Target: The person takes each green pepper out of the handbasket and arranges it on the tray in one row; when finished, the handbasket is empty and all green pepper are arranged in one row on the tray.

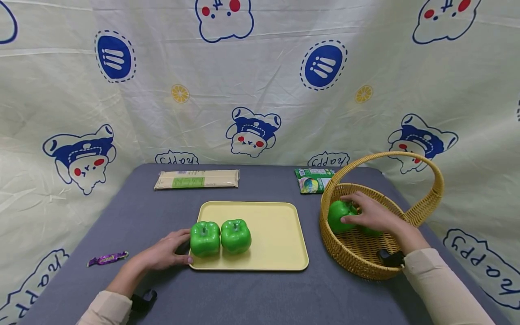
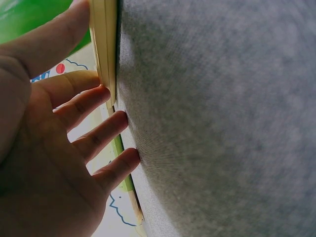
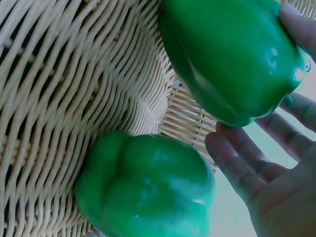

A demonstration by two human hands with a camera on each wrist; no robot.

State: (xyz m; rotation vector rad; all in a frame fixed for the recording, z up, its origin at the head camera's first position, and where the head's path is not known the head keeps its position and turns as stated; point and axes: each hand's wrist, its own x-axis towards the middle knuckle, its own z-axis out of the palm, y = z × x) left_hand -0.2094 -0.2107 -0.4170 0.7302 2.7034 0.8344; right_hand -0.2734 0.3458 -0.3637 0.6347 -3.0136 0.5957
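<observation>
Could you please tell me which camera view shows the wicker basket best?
The head view: it shows the wicker basket with its arched handle. The right wrist view shows only nearby weave; the left wrist view, none.

Apparently a staged tabletop set, cartoon-printed curtain point(image 1: 264, 81) hung around, grey-covered table point(image 1: 260, 295)

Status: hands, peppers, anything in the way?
Left hand at left edge of tray, right hand holding pepper in basket. Two peppers on tray, another in basket. Nothing plainly blocking, basket handle close by.
</observation>
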